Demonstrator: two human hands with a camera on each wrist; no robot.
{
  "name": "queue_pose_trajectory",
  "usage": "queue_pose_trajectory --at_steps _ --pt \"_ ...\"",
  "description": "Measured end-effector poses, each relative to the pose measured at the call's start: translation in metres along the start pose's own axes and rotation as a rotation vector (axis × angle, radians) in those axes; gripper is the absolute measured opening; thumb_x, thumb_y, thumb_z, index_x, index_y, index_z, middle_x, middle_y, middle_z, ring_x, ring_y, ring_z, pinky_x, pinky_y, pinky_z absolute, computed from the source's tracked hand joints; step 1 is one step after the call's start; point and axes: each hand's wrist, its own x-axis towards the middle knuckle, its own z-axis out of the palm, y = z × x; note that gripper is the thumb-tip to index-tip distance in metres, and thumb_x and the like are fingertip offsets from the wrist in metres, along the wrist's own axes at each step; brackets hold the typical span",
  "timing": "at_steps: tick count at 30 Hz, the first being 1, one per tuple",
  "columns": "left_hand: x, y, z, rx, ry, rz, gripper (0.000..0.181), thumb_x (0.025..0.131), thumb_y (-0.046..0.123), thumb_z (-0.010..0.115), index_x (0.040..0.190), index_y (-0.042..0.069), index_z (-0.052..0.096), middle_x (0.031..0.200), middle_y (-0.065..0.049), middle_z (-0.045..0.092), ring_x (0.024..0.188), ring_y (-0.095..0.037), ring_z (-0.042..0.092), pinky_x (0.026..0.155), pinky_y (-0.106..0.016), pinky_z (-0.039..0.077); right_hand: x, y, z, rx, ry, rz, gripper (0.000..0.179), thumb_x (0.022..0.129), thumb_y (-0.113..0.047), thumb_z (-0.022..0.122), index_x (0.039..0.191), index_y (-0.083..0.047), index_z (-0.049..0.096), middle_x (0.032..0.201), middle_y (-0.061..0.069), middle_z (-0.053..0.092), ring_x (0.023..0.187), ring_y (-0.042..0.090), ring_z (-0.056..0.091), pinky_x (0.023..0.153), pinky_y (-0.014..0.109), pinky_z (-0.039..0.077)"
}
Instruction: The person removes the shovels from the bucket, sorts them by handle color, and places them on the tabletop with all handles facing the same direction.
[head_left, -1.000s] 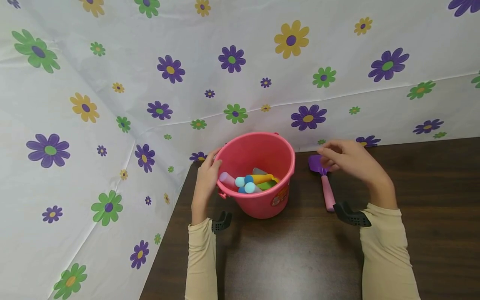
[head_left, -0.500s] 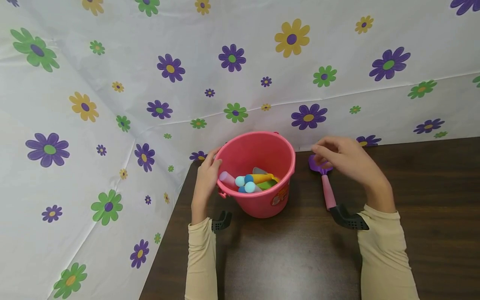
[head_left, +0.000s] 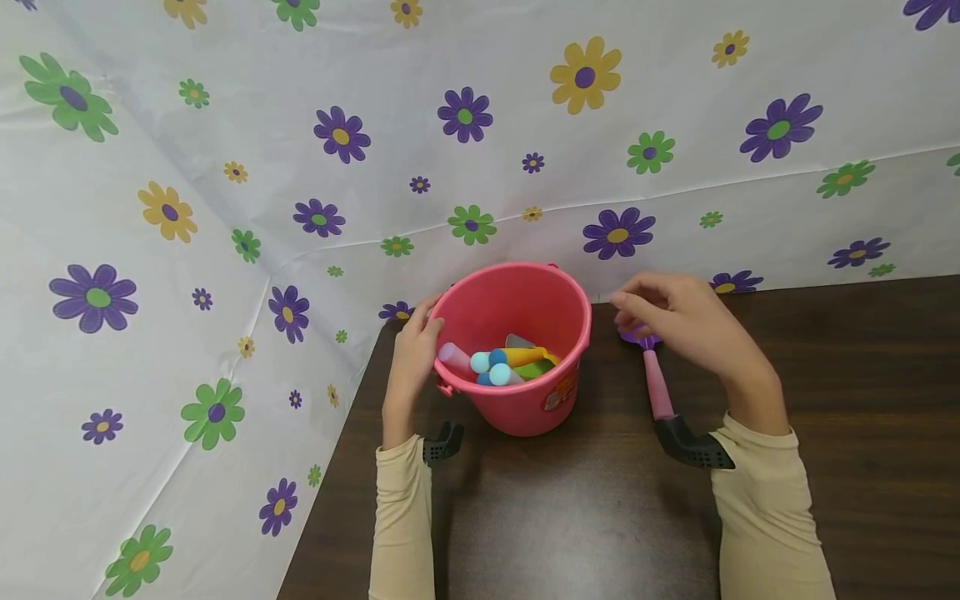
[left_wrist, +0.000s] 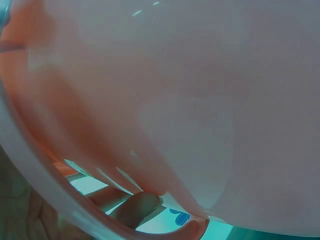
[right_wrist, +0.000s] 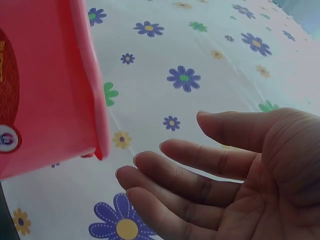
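A pink toy bucket point(head_left: 528, 412) stands upright on the dark table, holding several toys with purple, light-blue, blue and yellow handles point(head_left: 517, 358). My left hand point(head_left: 411, 354) grips the left side of its rim, thumb at the front. Up close in the left wrist view, the bucket wall point(left_wrist: 190, 100) fills most of the picture and my fingers point(left_wrist: 137, 207) show behind a curved pale band. To the right of the bucket, my right hand point(head_left: 686, 321) hovers with loosely bent fingers, holding nothing. Below it lies a toy shovel point(head_left: 657, 383) with a pink handle; its purple blade is partly hidden by the hand.
A white sheet with flower prints point(head_left: 525, 100) hangs behind the table and along its left side, close behind the bucket. Dark wood table surface point(head_left: 570, 517) stretches in front and to the right. Black wrist mounts point(head_left: 693, 446) stick out from the sleeves.
My right hand has drifted left toward the bucket, over the shovel's blade, and its wrist mount now covers the handle's end. My left hand and the bucket have stayed in place.
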Motion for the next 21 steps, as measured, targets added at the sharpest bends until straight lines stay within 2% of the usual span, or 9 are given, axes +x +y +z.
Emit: queue_pose_trajectory --at_steps 7,21 --pt "0.001 0.000 -0.001 -0.012 -0.002 -0.004 0.048 0.104 0.024 0.048 0.151 0.016 0.053 0.139 -0.018 0.062 0.117 -0.037 0.065 0.096 -0.052 0.056 0.000 -0.005 0.005 0.010 -0.008 -0.027 0.029 0.106 -0.026 0.059 0.116 0.000 0.069 0.101 0.012 0.073 0.093 0.029 0.072 0.076 0.021 0.058" --pt "0.002 -0.001 0.000 -0.002 0.000 0.000 0.048 0.103 0.023 0.048 0.151 0.014 0.053 0.136 -0.019 0.064 0.113 -0.037 0.067 0.093 -0.051 0.058 0.000 -0.015 0.013 0.009 -0.014 -0.044 0.027 0.104 -0.022 0.063 0.116 0.000 0.070 0.099 0.012 0.073 0.089 0.026 0.071 0.075 0.022 0.059"
